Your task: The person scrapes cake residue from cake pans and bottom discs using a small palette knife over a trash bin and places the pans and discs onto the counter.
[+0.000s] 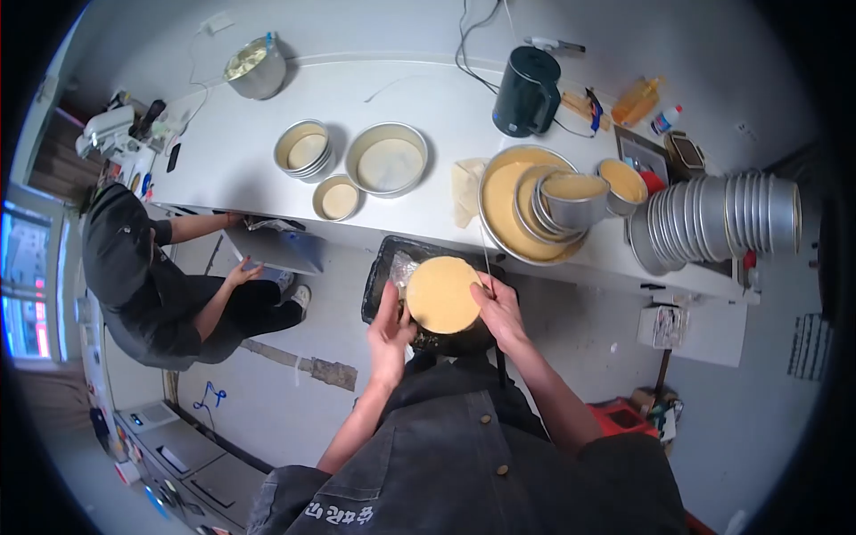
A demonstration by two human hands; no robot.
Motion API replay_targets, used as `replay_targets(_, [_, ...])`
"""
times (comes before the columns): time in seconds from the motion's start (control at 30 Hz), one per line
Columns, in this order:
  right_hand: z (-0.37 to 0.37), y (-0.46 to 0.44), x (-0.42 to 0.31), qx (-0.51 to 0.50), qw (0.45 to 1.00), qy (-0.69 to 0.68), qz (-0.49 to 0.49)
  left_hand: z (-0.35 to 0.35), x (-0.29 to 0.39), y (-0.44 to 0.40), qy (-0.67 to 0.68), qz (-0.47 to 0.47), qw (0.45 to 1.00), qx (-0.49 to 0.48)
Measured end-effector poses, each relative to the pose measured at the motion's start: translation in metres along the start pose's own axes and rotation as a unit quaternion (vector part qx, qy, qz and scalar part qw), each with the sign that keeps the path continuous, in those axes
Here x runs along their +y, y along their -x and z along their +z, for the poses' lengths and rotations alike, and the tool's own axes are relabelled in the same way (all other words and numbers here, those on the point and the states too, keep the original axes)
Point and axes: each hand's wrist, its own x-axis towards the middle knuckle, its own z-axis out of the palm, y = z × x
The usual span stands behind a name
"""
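Head camera view records a round yellow cake layer held above a black bin, with the right hand clamped on its right edge and the left hand against its left edge, though whether the left fingers close on it cannot be told. Beyond the grip, on a white worktop, a wide round cake pan lies ahead and a row of nested metal pans lies to the far right. Well left of the grip, another person bends near the worktop.
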Motion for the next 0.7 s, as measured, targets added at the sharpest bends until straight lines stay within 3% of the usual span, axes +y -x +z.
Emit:
replay_targets(0.07, [0.010,0.001,0.010,-0.004,0.999,-0.001,-0.038,-0.002,0.001,-0.001,0.030,-0.056,0.997,0.042])
replay_targets(0.13, [0.026,0.004,0.011,-0.002,0.996,0.081,-0.020,-0.011,-0.003,-0.001,0.170,-0.166,0.971,-0.022])
replay_targets(0.2, [0.035,0.017,-0.003,0.000,0.995,0.104,0.009,-0.013,-0.005,-0.001,0.122,-0.149,0.981,-0.031])
replay_targets(0.27, [0.038,0.037,-0.027,0.002,0.892,0.452,0.002,-0.011,-0.003,-0.005,0.152,-0.089,0.984,0.017])
replay_targets(0.33, [0.046,0.060,-0.003,-0.025,0.838,0.508,-0.199,-0.009,-0.007,-0.007,0.152,-0.063,0.985,0.047])
replay_targets(0.4, [0.073,0.081,-0.015,-0.044,0.845,0.523,-0.103,-0.012,-0.011,-0.007,0.197,-0.089,0.975,0.044])
replay_targets(0.43, [0.081,0.084,-0.009,-0.044,0.855,0.504,-0.113,-0.008,-0.013,-0.008,0.220,-0.093,0.967,0.091])
replay_targets(0.5, [0.087,0.090,-0.003,-0.048,0.853,0.496,-0.153,-0.012,-0.012,-0.001,0.201,-0.085,0.972,0.088])
replay_targets(0.6, [0.090,0.090,0.010,-0.040,0.866,0.488,-0.105,-0.026,-0.014,0.010,0.162,-0.085,0.980,0.077])
replay_targets(0.67, [0.082,0.076,0.039,0.001,0.849,0.511,-0.135,-0.025,-0.018,0.016,0.145,-0.082,0.982,0.089])
replay_targets(0.7, [0.076,0.069,0.036,-0.001,0.858,0.507,-0.090,-0.027,-0.020,0.021,0.141,-0.095,0.981,0.098])
